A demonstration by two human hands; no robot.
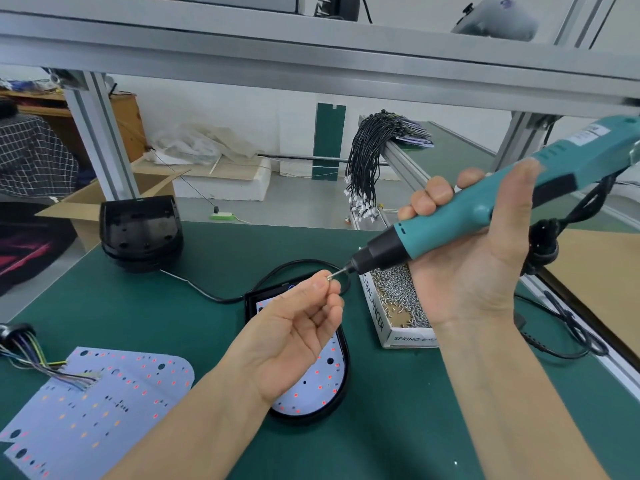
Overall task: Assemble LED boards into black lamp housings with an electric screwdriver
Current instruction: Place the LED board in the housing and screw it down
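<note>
While both hands grip, screw (329,277) between left fingertips (323,284) at screwdriver (450,226) tip.

Two hands — left hand (298,327), right hand (474,258) — one electric screwdriver (491,206), one pinched screw (329,277), two LED boards — loose (100,403), housed (311,382) — one screw box (391,306), one stack of empty housings (140,233).

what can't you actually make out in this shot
- Head view: much of the LED board in the black lamp housing is hidden by the left hand.
- Screw at the electric screwdriver tip: too small to tell if seated.
- Screwdriver rear: cut off by the right edge.
- Screw box label: partly covered by the right hand.
</note>
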